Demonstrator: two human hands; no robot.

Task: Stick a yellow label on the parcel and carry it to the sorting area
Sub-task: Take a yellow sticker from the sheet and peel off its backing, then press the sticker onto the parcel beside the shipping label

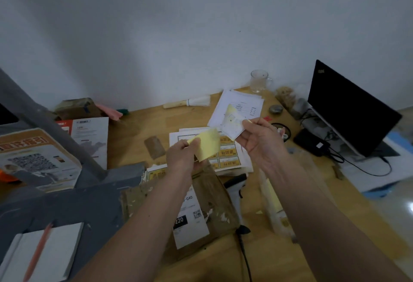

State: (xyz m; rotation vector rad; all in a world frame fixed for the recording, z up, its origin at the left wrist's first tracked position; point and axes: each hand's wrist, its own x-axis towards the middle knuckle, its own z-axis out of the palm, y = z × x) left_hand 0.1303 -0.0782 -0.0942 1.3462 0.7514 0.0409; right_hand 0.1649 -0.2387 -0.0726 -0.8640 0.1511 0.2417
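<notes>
Label (206,145) at frame centre looks thin, floppy and likely sticky, so keep your left hand (183,158) pinching its lower-left edge. Your right hand (259,141) grips the peeled backing (232,123); the parcel (201,205) below looks light.

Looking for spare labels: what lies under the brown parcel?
Yellow label sheets poke out beneath the brown parcel's far-left edge; how far they run underneath is hidden.

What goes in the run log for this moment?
step: label peeled | left hand: yellow label | right hand: backing paper | parcel: on desk, unlabelled
</notes>
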